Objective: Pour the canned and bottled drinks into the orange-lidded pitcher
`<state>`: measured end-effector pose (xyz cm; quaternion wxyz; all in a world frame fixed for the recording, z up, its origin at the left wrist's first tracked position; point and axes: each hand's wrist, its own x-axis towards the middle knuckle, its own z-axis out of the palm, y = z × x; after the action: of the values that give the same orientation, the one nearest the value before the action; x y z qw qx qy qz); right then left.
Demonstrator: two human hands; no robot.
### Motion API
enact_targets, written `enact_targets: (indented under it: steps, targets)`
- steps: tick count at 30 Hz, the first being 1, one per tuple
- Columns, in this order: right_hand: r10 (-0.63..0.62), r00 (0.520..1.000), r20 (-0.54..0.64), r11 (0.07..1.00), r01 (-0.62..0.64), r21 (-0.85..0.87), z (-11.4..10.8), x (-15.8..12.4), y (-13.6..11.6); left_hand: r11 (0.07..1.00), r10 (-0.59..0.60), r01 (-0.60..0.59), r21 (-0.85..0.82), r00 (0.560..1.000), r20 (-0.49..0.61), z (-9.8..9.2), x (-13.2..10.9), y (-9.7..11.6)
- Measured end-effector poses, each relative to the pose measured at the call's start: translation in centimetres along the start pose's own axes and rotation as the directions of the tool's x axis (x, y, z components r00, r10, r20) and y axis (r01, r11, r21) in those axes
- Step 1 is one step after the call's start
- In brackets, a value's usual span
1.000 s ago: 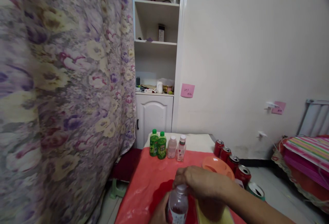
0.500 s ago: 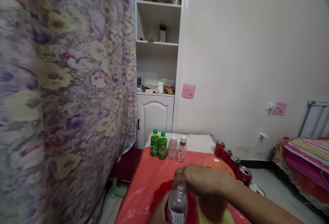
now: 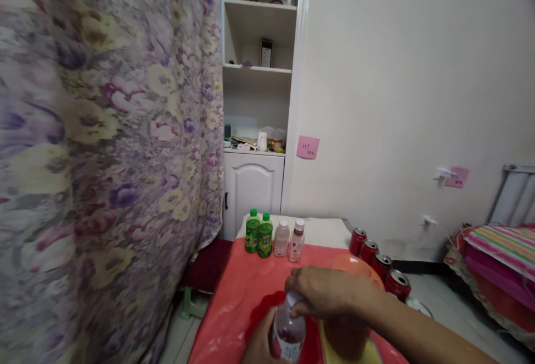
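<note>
A clear plastic bottle (image 3: 288, 330) with a pale label stands near the lower edge of the view, leaning slightly. Around its left side wraps my left hand (image 3: 261, 341), mostly cut off by the frame's edge. My right hand (image 3: 311, 291) is closed over the white bottle cap (image 3: 293, 299) at the top, with its fingers bent down around it. Part of the cap and the fingertips are hidden. Behind my right forearm is an orange plastic container (image 3: 355, 266), partly covered by the arm.
Two green bottles (image 3: 264, 238), a pinkish bottle (image 3: 281, 241) and a labelled bottle (image 3: 297, 244) stand on the red-covered table (image 3: 229, 308). Several red cans (image 3: 381, 266) line its right side. A yellow item (image 3: 343, 350) lies beneath the container. A floral curtain (image 3: 125, 158) hangs left.
My right hand's fingers have come lower around the cap, and the bottle's top has tipped slightly left. My left hand stays around the bottle. The view has shifted slightly.
</note>
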<state>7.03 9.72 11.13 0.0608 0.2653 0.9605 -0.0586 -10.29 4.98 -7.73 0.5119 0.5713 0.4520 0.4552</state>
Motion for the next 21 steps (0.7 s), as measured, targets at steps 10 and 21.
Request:
enact_targets:
  steps: [10, 21]
  targets:
    - [0.062, 0.995, -0.081, 0.996, -0.057, 0.062, -1.0, -1.2, -0.4, 0.995, 0.069, -0.067, -0.079, 0.997, 0.017, -0.3, -0.1, -0.2]
    - [0.129, 0.991, -0.033, 0.991, -0.129, 0.022, -0.1, -0.3, 0.0, 0.999, 0.036, -0.036, -0.031, 0.999, 0.016, -0.1, -0.2, 0.0]
